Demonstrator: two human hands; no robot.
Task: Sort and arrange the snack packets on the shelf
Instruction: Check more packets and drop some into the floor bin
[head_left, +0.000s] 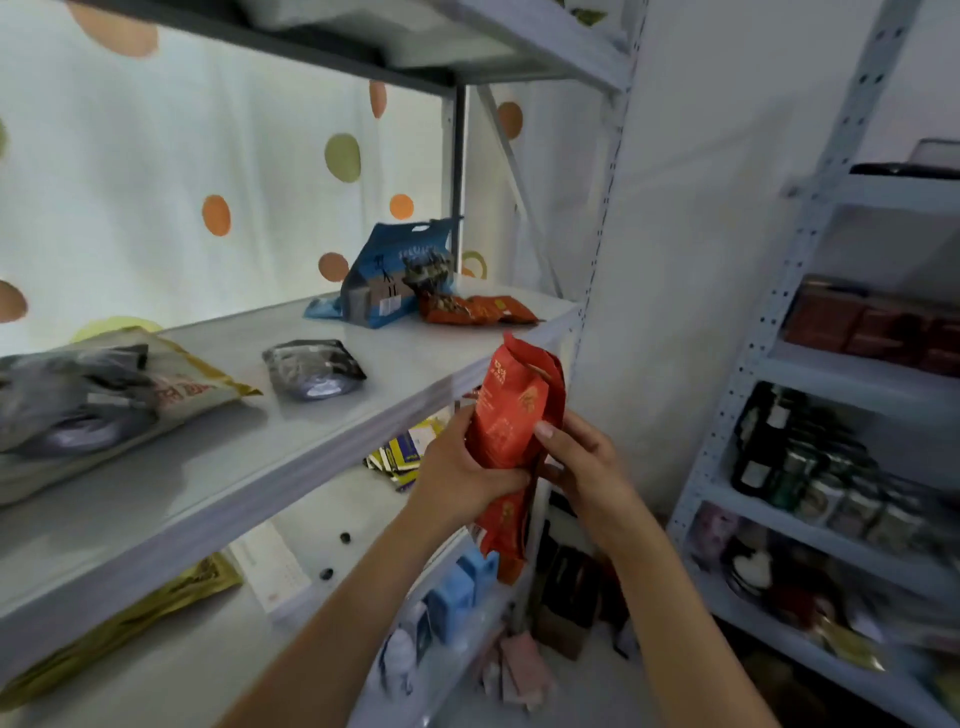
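Observation:
I hold a tall red snack packet (511, 415) upright in front of the shelf's front edge. My left hand (462, 473) grips its lower left side and my right hand (582, 462) grips its right edge, thumb on the front. On the white shelf (260, 457) a blue pouch (400, 275) stands at the far right, with flat orange-red packets (480, 310) beside it. A dark grey packet (313, 368) lies mid-shelf. At the left a cream and gold bag (182, 384) lies under grey packets (67, 400).
The lower shelf holds yellow and blue packets (402, 452), a gold bag (130, 618) and blue boxes (457, 592). A second rack (769, 364) at the right carries brown boxes (872, 327), bottles and jars (810, 462). A dotted curtain (208, 182) hangs behind.

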